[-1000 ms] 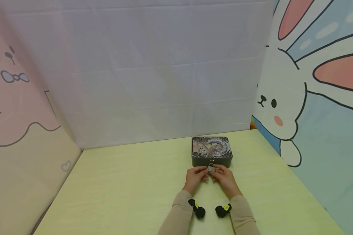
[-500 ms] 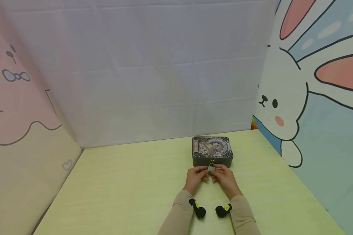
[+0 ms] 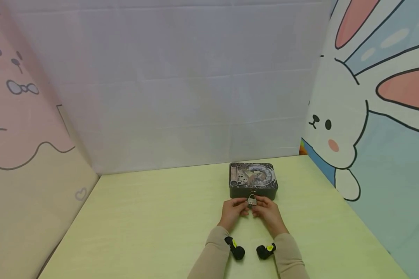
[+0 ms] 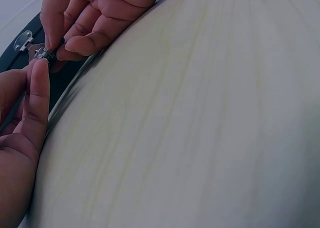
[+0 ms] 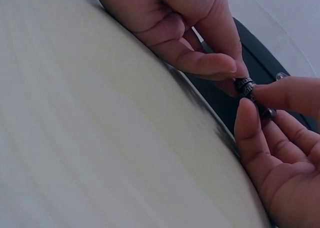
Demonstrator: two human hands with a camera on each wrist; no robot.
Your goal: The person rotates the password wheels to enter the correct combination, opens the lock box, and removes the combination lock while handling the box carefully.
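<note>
A small silver combination padlock [image 3: 252,200] hangs by its shackle at the front clasp of a dark rectangular tin box [image 3: 253,192] with a patterned lid. My left hand [image 3: 232,211] pinches the padlock's left side between thumb and fingers. From the other side, my right hand [image 3: 268,213] holds it with thumb and fingertips. Close up in the right wrist view, the lock's number dials [image 5: 245,84] show between the fingertips of both hands. The left wrist view shows the metal clasp [image 4: 23,40] above the lock. Fingers hide parts of the lock body.
The box stands on a pale yellow-green table [image 3: 153,217], towards its far right. A white cloth [image 3: 181,89] hangs behind the table. Cartoon-printed panels, including a rabbit [image 3: 335,143], flank both sides. Small black cameras [image 3: 265,252] sit at both wrists.
The right thumb has shifted slightly off the padlock's face, so more of it shows. Both hands keep their places at the lock, and the box stays put; the head view has tilted slightly.
</note>
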